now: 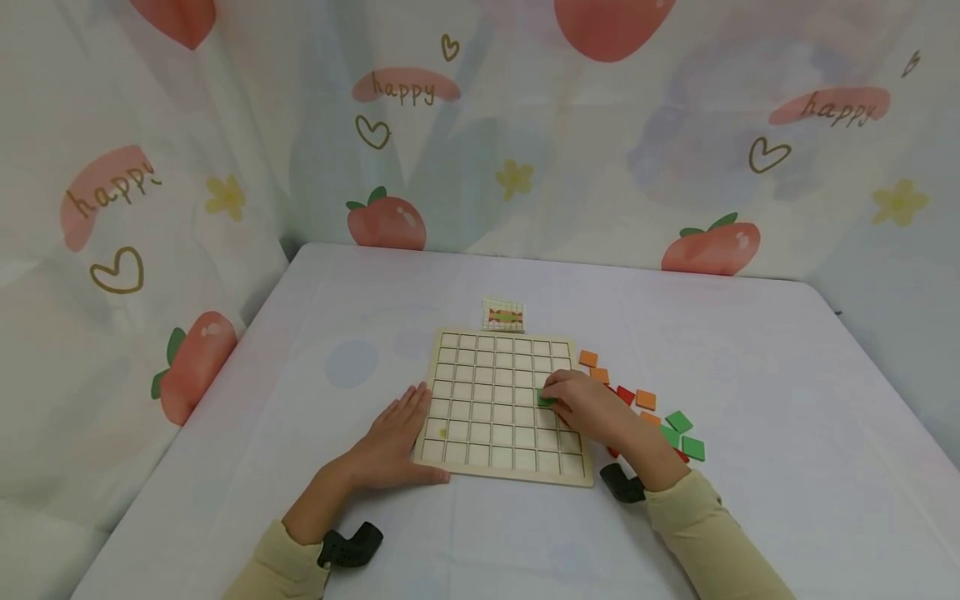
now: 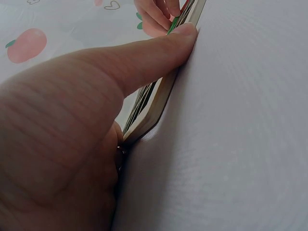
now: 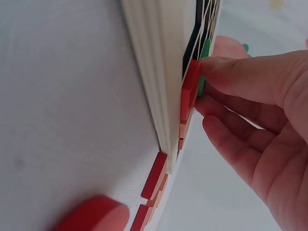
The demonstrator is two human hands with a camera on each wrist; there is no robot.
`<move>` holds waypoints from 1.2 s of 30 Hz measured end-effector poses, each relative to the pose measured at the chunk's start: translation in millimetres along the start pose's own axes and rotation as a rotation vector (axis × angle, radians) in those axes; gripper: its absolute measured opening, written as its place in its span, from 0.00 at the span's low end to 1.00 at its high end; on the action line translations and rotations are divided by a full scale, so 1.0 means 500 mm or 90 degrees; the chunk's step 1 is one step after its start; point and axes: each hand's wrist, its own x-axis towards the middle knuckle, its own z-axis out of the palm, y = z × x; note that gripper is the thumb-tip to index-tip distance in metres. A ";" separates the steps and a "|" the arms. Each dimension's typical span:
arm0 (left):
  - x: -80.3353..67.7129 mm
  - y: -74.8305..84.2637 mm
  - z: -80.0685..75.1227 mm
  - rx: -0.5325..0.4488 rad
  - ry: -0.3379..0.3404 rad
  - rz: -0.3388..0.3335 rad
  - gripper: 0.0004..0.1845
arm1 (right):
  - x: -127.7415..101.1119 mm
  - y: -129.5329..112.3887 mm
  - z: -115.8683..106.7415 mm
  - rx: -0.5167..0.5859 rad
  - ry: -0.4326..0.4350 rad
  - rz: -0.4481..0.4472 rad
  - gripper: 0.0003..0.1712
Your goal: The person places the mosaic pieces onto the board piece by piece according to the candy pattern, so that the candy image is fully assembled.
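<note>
Overall, one pale printed fabric backdrop (image 1: 465, 175) bearing three "happy" labels (image 1: 405, 87) borders the far and left sides of one white-covered table (image 1: 480, 542). One square light-wood board (image 1: 510, 477), with a rim and a grid of seven columns, lies on the table. Two forearms enter in two pale yellow sleeves (image 1: 720, 533); two black curved wrist units (image 1: 351, 546) are fitted, one per arm. One small rectangular card (image 1: 503, 315), marked with a grid and a coloured pattern, lies just beyond the board's far edge. To the right of the board lie small square tiles: four orange tiles (image 1: 646, 400), three green tiles (image 1: 693, 448) and several red tiles (image 1: 626, 395), the latter partly hidden, so an exact count cannot be given. One further flat green square tile (image 1: 545, 398) is positioned over the right part of the grid, between the thumb and fingertips of the right hand (image 1: 596, 407). These digits are drawn together and pinch this tile; the right wrist view shows a red tile close to the thumb, contact uncertain. The left hand (image 1: 393, 442) rests at the board's near-left corner: fingers extended side by side along the left edge, thumb spread wide and touching the near edge.
</note>
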 end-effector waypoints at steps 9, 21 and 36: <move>0.001 -0.004 0.000 0.000 0.000 0.004 0.62 | 0.005 -0.006 0.003 -0.006 -0.016 0.015 0.10; -0.001 0.001 -0.001 -0.003 -0.002 -0.002 0.62 | -0.021 0.006 -0.024 0.015 0.035 0.036 0.12; -0.002 0.003 -0.002 0.001 0.000 0.004 0.62 | -0.052 0.025 -0.055 0.044 -0.008 0.203 0.14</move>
